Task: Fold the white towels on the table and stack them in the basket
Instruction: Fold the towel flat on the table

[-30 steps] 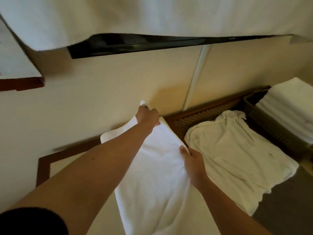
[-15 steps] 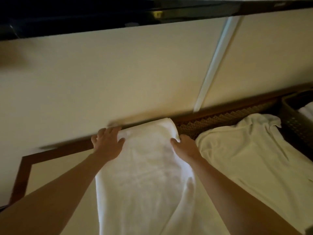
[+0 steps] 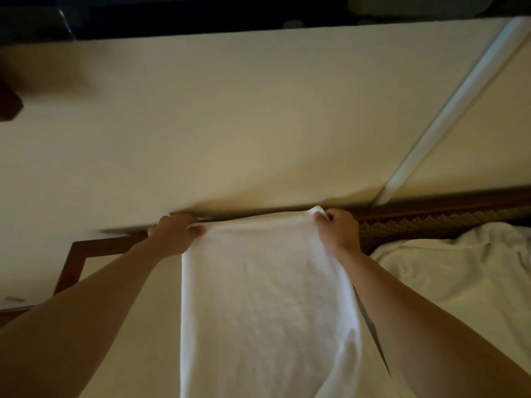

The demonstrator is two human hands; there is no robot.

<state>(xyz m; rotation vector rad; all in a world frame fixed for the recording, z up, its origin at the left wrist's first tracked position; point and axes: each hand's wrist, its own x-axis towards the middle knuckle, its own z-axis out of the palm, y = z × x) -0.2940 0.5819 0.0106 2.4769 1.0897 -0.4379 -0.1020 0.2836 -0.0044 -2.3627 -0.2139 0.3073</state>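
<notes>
A long white towel (image 3: 267,300) lies lengthwise on the table (image 3: 120,285), running from the far edge by the wall toward me. My left hand (image 3: 175,232) grips its far left corner. My right hand (image 3: 339,228) pinches its far right corner, which pokes up between the fingers. Both hands hold the far edge stretched flat close to the wall. A second white towel (image 3: 448,280) lies crumpled on the table to the right. The basket is out of view.
A cream wall (image 3: 230,124) rises right behind the table's dark wooden rim (image 3: 94,245). A white strip (image 3: 448,110) runs diagonally up the wall. A woven patterned band (image 3: 436,225) borders the table at the right rear.
My view has tilted up and left, so the basket left the frame. Both hands moved to the towel's far corners and spread the far edge wide against the wall.
</notes>
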